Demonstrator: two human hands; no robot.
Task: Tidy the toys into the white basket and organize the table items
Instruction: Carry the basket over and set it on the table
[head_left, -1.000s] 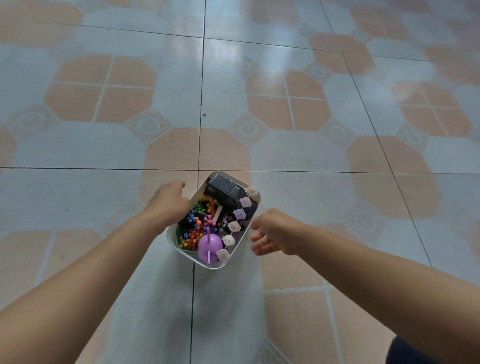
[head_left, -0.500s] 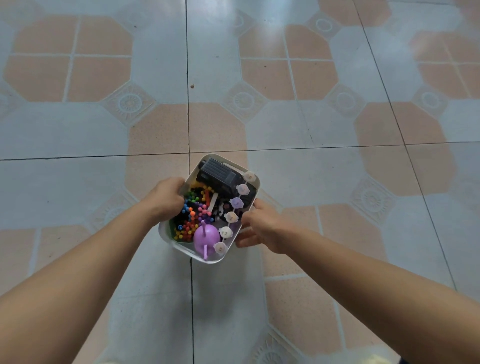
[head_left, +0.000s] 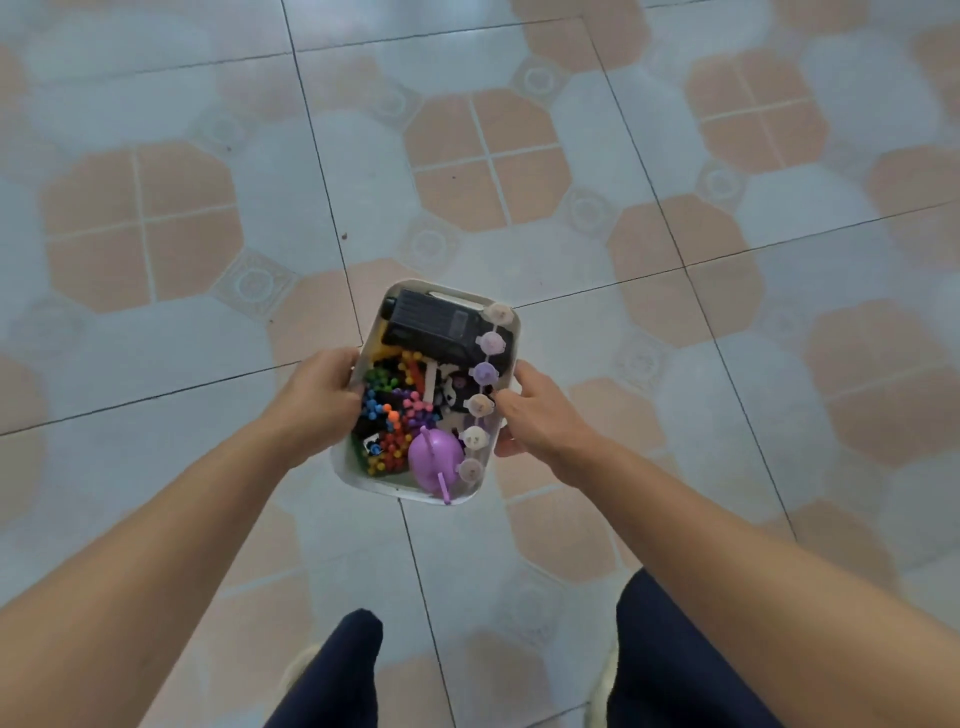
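The white basket (head_left: 347, 470) hangs over the tiled floor, held from both sides. My left hand (head_left: 317, 395) grips its left rim and my right hand (head_left: 535, 415) grips its right rim. Inside lie a black toy car (head_left: 434, 325) at the far end, a heap of small coloured ball-and-stick pieces (head_left: 392, 410) on the left, a purple round toy (head_left: 435, 460) at the near end, and a string of pale round charms (head_left: 480, 402) along the right wall.
Below is a floor of pale blue and orange tiles (head_left: 156, 218) with dark grout lines. My legs in dark trousers (head_left: 332, 675) and pale shoes show at the bottom edge. No table is in view.
My right hand closed in from apart and took hold of the basket's right rim. The view tilted down, so my legs came into sight.
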